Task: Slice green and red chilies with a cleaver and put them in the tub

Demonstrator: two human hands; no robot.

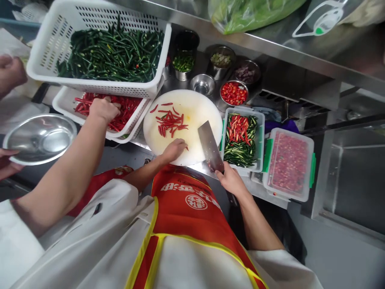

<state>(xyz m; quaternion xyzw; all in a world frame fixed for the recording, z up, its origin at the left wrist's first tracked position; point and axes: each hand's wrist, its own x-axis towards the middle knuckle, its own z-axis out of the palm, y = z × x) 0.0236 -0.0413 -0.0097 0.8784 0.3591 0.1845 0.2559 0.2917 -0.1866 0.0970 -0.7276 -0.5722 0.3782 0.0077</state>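
Observation:
My right hand (231,179) grips the handle of a cleaver (209,145), whose broad blade rests over the right side of a round white cutting board (192,156). At the board's near edge, my left hand (175,150) is closed, and a small red tip of what looks like a chili pepper (187,148) shows at its fingertips. Just beyond that hand lies a loose pile of red chili peppers (171,121), with a few strays behind it. The blade stands apart from the pile.
A co-worker's hand (104,109) reaches into a basket of red chilies (129,116), below a white basket of green chilies (99,86). Another hand holds a steel bowl (40,140). On the right are a tub of cut chilies (242,138) and a lidded container (290,164).

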